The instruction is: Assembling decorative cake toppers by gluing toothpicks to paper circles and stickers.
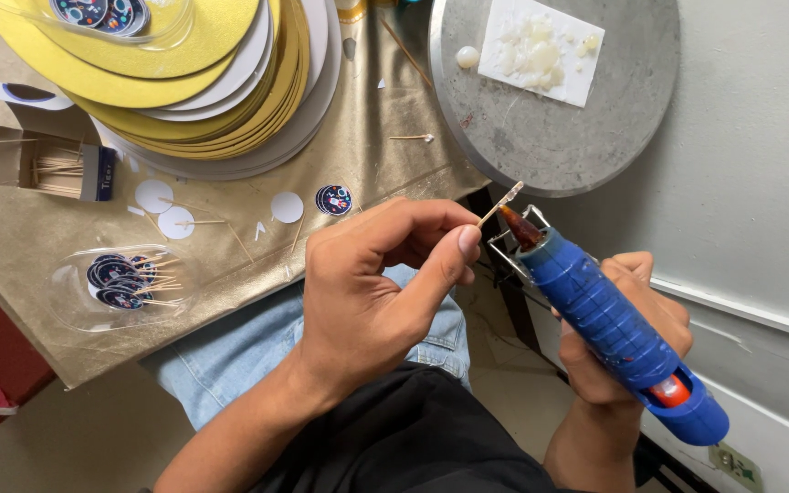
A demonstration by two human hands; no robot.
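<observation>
Your left hand [376, 283] pinches a toothpick [501, 202] between thumb and forefinger, its free tip raised just beside the dark, crusted nozzle of the blue glue gun [609, 319] — and that closeness is where trouble could start. Your thumb sits very near the nozzle, so a small slip or an overlong squeeze could put hot glue on skin rather than on wood. Your right hand [627, 338] is wrapped tightly around the gun's body, fingers closed on it; whether one presses the trigger I cannot tell. All of this hangs over your lap, to the right of the gold-covered table [38, 237], so a drip would likely fall on your jeans [230, 347] instead of on the white glue-spotted card [541, 50] that lies on the far grey round board [559, 128]. A thin pinch on so slender a stick may also let it roll — smearing glue toward your fingertips. The clear tray of finished round toppers [125, 278] sits well apart on the left.
</observation>
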